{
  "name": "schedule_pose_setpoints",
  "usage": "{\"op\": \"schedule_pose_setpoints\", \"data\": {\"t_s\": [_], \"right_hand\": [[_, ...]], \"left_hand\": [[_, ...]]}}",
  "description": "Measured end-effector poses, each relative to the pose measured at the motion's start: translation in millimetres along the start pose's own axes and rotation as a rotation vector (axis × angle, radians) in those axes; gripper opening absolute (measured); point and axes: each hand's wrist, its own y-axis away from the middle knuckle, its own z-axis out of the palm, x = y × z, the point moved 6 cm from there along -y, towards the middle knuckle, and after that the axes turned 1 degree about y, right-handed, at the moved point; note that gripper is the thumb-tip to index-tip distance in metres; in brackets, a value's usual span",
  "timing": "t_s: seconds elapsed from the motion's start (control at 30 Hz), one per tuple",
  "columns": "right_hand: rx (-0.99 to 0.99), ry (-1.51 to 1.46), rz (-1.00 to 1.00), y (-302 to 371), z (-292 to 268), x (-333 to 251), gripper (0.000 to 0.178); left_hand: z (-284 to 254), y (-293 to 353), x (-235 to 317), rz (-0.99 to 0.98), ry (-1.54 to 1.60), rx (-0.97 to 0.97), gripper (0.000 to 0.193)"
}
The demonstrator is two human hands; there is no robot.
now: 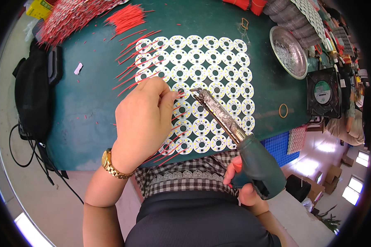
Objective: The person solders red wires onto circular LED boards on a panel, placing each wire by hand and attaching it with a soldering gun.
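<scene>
My left hand (144, 113), a gold watch on its wrist, is closed in a pinch over the round white LED boards (214, 73). A thin red wire (179, 96) shows at its fingertips, with its end over one board. My right hand (248, 196) grips the dark green handle of a soldering gun (260, 168). The gun's tip points up and left, just right of my left fingertips; I cannot tell whether it touches a board. More red wires lie across the left columns of boards, partly hidden under my left hand.
A bundle of red wires (125, 19) lies at the back, beside stacked boards with red wires (72, 20). At the right are a metal bowl (303, 68), a black fan (312, 91) and a rubber band (283, 110). A black bag (33, 92) sits at the left edge.
</scene>
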Motion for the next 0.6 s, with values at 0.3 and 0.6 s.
{"op": "schedule_pose_setpoints", "data": {"t_s": [0.3,0.6], "right_hand": [[-0.006,0.004,-0.058,-7.2,5.2,-7.4,0.079],[-0.024,0.219,-0.159,-1.9,0.3,7.8,0.07]], "left_hand": [[0.8,0.7,0.6,0.025,-0.053,-0.015,0.013],[0.1,0.2,2.9,0.037,-0.058,-0.027,0.012]]}}
